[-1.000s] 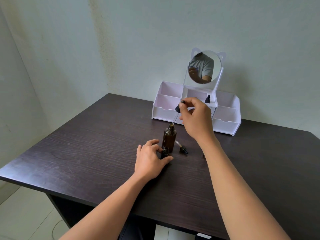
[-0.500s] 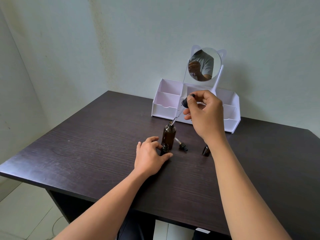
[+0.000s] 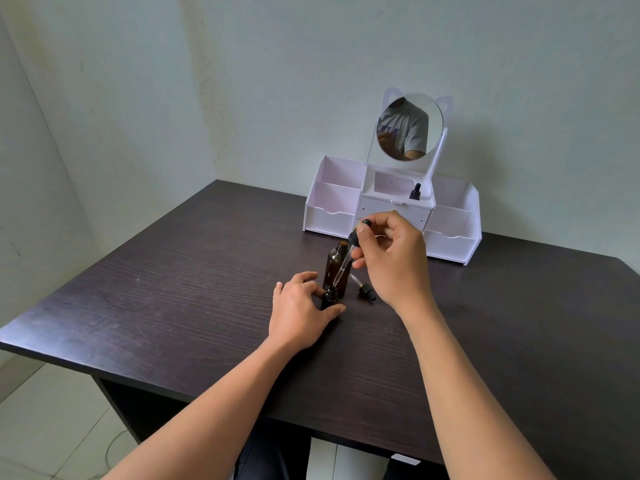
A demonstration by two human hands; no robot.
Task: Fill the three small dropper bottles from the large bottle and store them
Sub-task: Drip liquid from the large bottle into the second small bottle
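Dark wood-grain surface (image 3: 173, 306) carries everything, set against a pale wall corner. White organizer (image 3: 329, 220) stands at the far edge, right of centre, with open trays left and right and a round cat-eared mirror (image 3: 408, 133) on top showing a grey sleeve. Its centre top compartment holds one capped small bottle (image 3: 414, 192), upright at the right side; the side trays look bare as far as visible.

Large amber bottle (image 3: 332, 261) stands upright near mid-surface, cap off, mouth open; liquid level cannot be told. Just near of it and touching or almost touching stands the small dropper bottle (image 3: 330, 294), open. Left hand (image 3: 299, 313) rests on the surface and grips this small bottle, thumb on the near side, fingers curled round the left.

Right hand (image 3: 394, 258) pinches the black bulb of a dropper (image 3: 343, 268), thumb and forefinger closed on it. Glass tube slants down-left across the front of the large bottle, tip right over the small bottle's mouth; contact cannot be told. A spare dropper (image 3: 365, 292) lies flat just right of the bottles, partly under the right hand. Right hand and forearm block the surface behind them.
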